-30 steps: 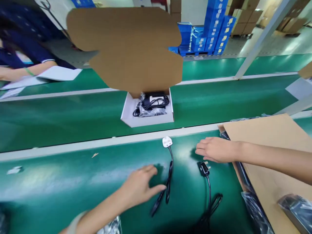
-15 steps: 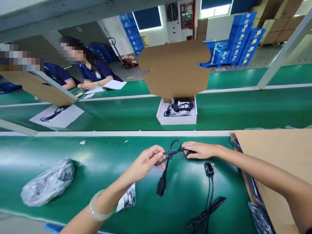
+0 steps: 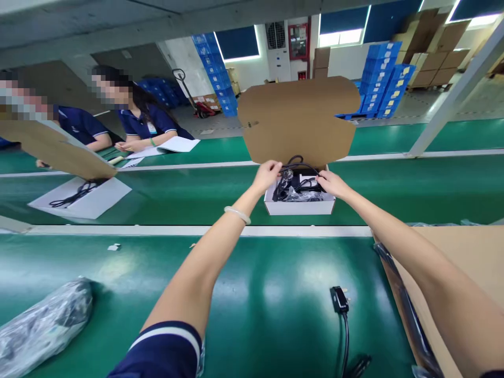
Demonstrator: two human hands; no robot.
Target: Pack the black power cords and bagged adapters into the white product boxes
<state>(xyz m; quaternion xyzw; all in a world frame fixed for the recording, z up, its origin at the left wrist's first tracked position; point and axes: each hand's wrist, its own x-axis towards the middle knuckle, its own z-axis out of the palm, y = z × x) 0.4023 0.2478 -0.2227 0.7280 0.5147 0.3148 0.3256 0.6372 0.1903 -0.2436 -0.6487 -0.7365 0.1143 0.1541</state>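
Note:
Both my hands are stretched out over an open white cardboard box whose brown lid stands up behind it. A black power cord spans between them above the box. My left hand pinches the cord at the left rim. At the right rim, the fingers of my right hand are closed on the cord's other end, and what they grip there is partly hidden. Inside the box lie a coiled black cable and clear plastic wrapping.
Another black cord with a three-pin plug lies on the near green surface. At left are a plastic-wrapped bundle and a second open box. A large brown carton stands at right. Two people sit across the line.
Both hands have moved forward and up from the near surface, carrying the power cord to the open box. The cord's plug end, earlier hanging below my left hand, is now over the box.

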